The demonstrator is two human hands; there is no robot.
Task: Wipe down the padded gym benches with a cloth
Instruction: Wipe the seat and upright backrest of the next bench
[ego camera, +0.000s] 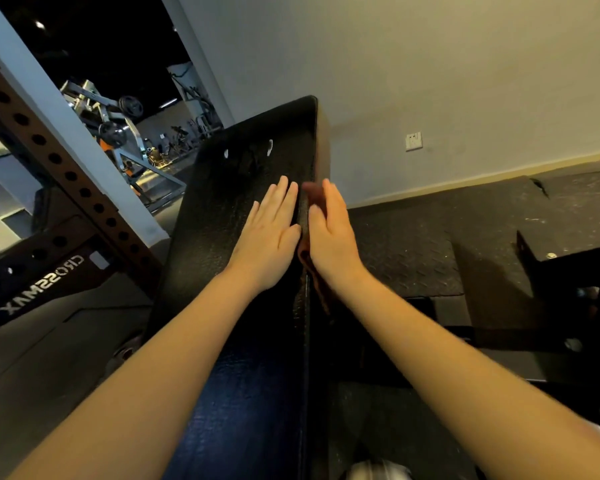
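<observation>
Black padded bench (243, 174), two bare hands, one cloth.
Left hand (271, 233) lies flat on the top surface, fingers straight and together. Right hand (333, 233), fingers also straight, presses a reddish-brown cloth (315, 197) against the pad's right side edge, with a loose end hanging below the wrist. Beyond: perforated rack upright (49, 157) at left, wall socket (414, 141) on the far wall.

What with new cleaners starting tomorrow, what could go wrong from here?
The right hand presses the cloth flat against the bench side with no curled grip, so it may slip and drop. The white marks higher up, likely tears, could snag it. The left hand on top might smudge the pad.
</observation>
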